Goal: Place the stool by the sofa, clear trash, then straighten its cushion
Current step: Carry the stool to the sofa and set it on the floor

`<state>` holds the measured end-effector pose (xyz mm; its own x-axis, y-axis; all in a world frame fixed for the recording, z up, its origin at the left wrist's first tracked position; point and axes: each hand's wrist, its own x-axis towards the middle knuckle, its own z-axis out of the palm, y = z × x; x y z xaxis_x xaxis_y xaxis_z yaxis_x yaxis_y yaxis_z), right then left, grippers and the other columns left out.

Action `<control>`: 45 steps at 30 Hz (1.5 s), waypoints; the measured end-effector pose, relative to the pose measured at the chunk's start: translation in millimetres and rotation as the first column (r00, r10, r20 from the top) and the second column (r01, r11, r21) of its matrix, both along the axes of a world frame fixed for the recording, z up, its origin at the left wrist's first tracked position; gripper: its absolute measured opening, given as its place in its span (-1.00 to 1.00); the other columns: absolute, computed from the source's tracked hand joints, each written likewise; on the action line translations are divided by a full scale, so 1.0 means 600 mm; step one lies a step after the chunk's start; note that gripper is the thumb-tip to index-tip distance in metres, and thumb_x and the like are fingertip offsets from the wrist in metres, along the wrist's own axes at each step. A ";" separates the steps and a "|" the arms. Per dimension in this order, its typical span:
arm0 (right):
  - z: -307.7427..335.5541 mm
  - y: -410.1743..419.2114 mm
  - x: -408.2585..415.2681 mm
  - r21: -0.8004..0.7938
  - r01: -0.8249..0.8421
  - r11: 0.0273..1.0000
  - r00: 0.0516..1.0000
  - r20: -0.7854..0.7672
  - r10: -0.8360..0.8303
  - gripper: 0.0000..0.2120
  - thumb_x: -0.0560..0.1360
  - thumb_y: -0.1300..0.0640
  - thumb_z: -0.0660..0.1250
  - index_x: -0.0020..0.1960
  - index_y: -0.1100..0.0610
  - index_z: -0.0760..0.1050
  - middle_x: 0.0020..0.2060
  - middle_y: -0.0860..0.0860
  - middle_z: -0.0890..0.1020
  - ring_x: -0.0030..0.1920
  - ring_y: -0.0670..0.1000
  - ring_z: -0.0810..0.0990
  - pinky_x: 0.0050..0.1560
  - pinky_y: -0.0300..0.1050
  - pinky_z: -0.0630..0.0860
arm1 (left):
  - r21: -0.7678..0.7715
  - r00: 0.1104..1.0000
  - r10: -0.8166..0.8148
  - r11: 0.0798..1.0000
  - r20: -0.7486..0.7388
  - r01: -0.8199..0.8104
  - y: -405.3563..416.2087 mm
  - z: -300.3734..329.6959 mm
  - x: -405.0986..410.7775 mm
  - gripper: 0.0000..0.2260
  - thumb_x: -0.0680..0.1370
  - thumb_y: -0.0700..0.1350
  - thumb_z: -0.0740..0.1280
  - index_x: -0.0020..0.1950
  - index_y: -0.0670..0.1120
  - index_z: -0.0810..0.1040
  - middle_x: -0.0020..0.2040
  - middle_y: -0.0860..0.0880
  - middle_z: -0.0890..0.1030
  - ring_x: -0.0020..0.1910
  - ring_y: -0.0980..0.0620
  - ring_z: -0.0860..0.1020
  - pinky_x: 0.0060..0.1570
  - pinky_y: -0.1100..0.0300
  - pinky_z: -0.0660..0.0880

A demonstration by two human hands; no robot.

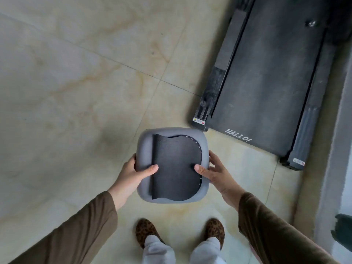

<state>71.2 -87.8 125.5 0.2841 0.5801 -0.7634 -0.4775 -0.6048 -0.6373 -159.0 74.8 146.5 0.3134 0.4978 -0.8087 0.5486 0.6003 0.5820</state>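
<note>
A grey stool [146, 149] with a rounded square seat is held above the floor in front of me, seen from straight above. A dark cushion pad [175, 168] lies skewed on the seat, its left edge folded over. My left hand [131, 176] grips the stool's left side, thumb on top by the pad. On the right side, my right hand [211, 170] holds the stool with its thumb resting on the pad's edge. The stool's legs are hidden under the seat. No sofa or trash is in view.
A black treadmill [266, 82] marked "HALLO!" lies on the beige tiled floor [76, 92] at the upper right, close to the stool. A grey wall edge [341, 149] runs down the right side. My feet in leopard-print slippers [146, 233] stand below the stool.
</note>
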 end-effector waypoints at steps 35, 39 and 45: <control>0.069 0.931 -0.115 0.062 -0.158 0.986 0.985 0.085 0.152 -0.36 0.33 -0.10 0.61 0.36 -0.23 0.47 0.21 -0.22 0.65 0.04 -0.16 0.73 -0.03 -0.18 0.63 | 0.093 0.986 0.150 0.983 0.074 -0.157 0.862 0.066 -0.163 -0.42 0.37 0.06 0.59 0.36 -0.05 0.61 0.26 -0.02 0.77 0.27 -0.04 0.72 0.39 -0.11 0.57; 0.061 1.020 -0.086 0.069 -0.128 0.989 0.988 0.093 0.121 -0.36 0.35 -0.11 0.58 0.38 -0.22 0.46 0.22 -0.21 0.66 0.06 -0.19 0.71 0.00 -0.17 0.59 | 0.079 0.989 0.122 0.989 0.078 -0.128 0.961 0.063 -0.132 -0.43 0.37 0.08 0.60 0.34 -0.01 0.63 0.23 0.01 0.78 0.25 0.00 0.73 0.37 -0.08 0.58; 0.047 1.189 -0.038 0.088 -0.131 0.987 0.987 0.103 0.122 -0.23 0.37 -0.10 0.58 0.51 -0.10 0.37 0.31 -0.12 0.60 0.00 -0.25 0.70 -0.10 -0.26 0.60 | 0.101 0.993 0.084 0.991 0.085 -0.092 1.135 0.053 -0.082 -0.44 0.40 0.06 0.59 0.37 -0.03 0.62 0.25 -0.01 0.78 0.27 -0.02 0.72 0.42 -0.14 0.55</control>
<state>48.2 625.9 153.9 0.2736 0.6840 -0.6762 -0.3343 -0.5916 -0.7336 -208.2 755.9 178.1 0.3261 0.6067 -0.7249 0.4453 0.5778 0.6840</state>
